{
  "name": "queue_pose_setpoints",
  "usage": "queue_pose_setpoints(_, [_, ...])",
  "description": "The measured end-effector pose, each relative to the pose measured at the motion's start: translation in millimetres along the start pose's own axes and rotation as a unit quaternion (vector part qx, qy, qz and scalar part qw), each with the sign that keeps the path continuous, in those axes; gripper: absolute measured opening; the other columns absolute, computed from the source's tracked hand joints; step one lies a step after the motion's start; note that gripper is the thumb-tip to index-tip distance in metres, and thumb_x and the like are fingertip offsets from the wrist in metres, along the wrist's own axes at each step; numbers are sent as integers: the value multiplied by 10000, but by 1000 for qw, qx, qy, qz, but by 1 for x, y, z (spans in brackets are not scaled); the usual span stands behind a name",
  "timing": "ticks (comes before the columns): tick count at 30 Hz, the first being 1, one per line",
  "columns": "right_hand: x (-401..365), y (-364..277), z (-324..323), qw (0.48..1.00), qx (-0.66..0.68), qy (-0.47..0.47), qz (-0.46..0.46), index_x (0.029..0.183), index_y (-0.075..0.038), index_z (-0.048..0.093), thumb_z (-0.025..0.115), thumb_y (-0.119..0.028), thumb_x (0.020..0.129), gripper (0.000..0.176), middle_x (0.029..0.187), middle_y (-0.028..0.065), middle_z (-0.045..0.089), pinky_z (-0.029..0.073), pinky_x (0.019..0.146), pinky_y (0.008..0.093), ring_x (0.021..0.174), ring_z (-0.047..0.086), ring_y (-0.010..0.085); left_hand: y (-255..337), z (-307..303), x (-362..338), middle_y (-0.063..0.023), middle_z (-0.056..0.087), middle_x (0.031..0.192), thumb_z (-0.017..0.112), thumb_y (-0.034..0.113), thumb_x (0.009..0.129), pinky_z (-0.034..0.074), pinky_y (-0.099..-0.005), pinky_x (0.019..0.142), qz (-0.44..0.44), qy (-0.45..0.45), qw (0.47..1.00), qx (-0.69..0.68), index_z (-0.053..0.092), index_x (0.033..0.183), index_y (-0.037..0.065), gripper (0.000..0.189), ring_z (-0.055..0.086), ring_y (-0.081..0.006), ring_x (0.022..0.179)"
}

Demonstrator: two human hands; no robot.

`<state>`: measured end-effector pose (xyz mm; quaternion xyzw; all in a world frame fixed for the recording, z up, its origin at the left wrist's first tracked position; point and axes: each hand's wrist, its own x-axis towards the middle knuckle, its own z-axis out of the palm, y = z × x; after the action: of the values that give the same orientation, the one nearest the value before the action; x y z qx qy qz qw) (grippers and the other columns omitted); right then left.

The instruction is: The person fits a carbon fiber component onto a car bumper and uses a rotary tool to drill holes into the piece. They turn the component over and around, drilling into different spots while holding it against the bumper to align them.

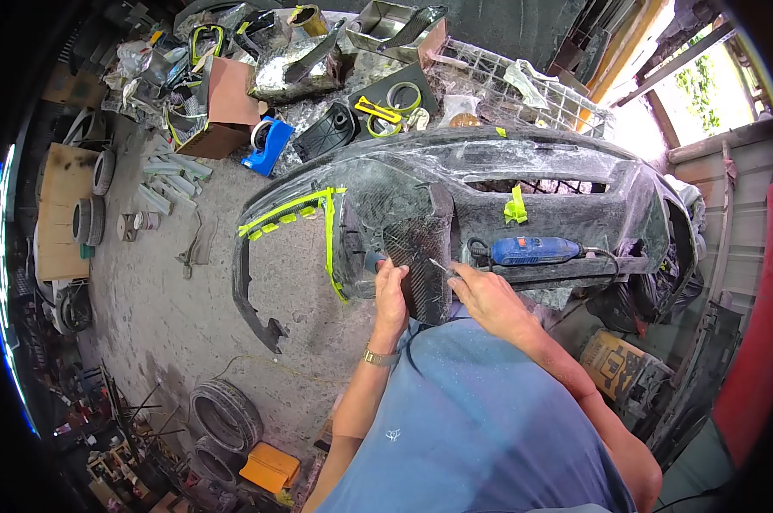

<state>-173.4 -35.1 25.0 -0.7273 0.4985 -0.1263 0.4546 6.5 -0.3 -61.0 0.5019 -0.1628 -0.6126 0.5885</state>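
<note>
A dark woven carbon-fibre panel point(420, 274) lies in front of me against a dusty black car bumper point(378, 175). My left hand point(391, 295) is closed at the panel's left edge, with a small flat blue-grey piece point(373, 261) sticking out past its fingers. My right hand point(489, 297) is closed around a thin pointed metal tool point(438, 266), whose tip reaches over the panel's right side. What kind of tool it is, I cannot tell. Bright yellow-green tape point(330, 239) runs along the bumper's left opening. A blue rotary tool point(536, 250) rests on the bumper, right of my right hand.
Behind the bumper, a blue tape dispenser point(268, 147), a cardboard box point(232, 107), a yellow cutter point(378, 109) and a wire rack point(506, 81) crowd the bench. Tyres point(226, 416) and an orange block point(270, 468) lie at lower left. A printed carton point(613, 363) stands at right.
</note>
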Motion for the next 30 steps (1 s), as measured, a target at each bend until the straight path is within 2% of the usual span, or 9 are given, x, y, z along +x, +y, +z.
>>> queue_pose_setpoints(3, [0,-9,-6,999,-31,-15,8,1090,22,528,483,-231,973,282,803,272,636,468,694,539,807,619,456,10,10,-4,-9,598,1010,469,46,878,404,-280,906,-29,5,999,-44,585,1114,9,266,544,-130,940])
queue_pose_setpoints(6, [3,-18,-18,998,-55,-30,17,1095,22,529,477,-241,974,295,804,271,638,471,706,539,804,623,448,3,0,1,-56,632,1052,475,98,892,451,-302,903,-22,28,999,-21,585,1039,24,198,591,-160,962])
queue_pose_setpoints(8, [6,-21,-24,997,-62,-36,19,1102,21,530,474,-246,975,302,804,270,639,471,712,538,804,625,444,5,-2,3,-72,629,1029,484,107,900,484,-333,880,-83,20,989,-123,569,995,39,144,604,-183,948])
queue_pose_setpoints(11, [9,-23,-28,997,-73,-20,3,1076,19,534,475,-253,974,295,790,264,639,469,709,540,799,624,445,25,15,-3,-16,576,948,525,71,899,483,-293,817,-107,23,982,-151,544,902,77,20,570,-153,867])
queue_pose_setpoints(18, [15,-23,-22,992,-118,-40,-20,944,13,525,480,-253,972,272,723,237,633,478,652,532,721,627,436,22,17,-3,-18,571,972,498,81,901,448,-290,846,-80,7,989,-127,565,1006,52,127,550,-142,891])
queue_pose_setpoints(20, [16,-22,-22,991,-122,-41,-19,933,15,526,479,-251,971,273,713,236,630,481,645,527,710,628,434,14,12,-1,-18,568,982,479,91,908,426,-275,854,-32,13,998,-51,566,1075,41,195,531,-131,899])
queue_pose_setpoints(27, [14,-11,-20,990,-120,-67,0,969,18,551,469,-276,966,305,760,241,640,480,690,527,766,627,436,15,23,-10,-47,586,1046,468,101,920,423,-284,849,22,14,996,82,545,1121,-8,241,529,-133,919])
queue_pose_setpoints(29, [11,-6,-23,991,-111,-79,14,1005,17,562,466,-282,964,317,794,246,647,475,717,532,796,625,439,6,20,-11,-101,601,1055,446,104,933,433,-317,826,93,-17,975,200,528,1127,-23,245,544,-156,915])
queue_pose_setpoints(30, [9,-2,-24,991,-91,-92,35,1071,11,565,466,-291,962,336,860,252,650,469,753,529,847,618,439,8,22,-15,-147,593,973,444,107,938,437,-347,798,107,-11,961,254,520,1104,-23,224,556,-214,874])
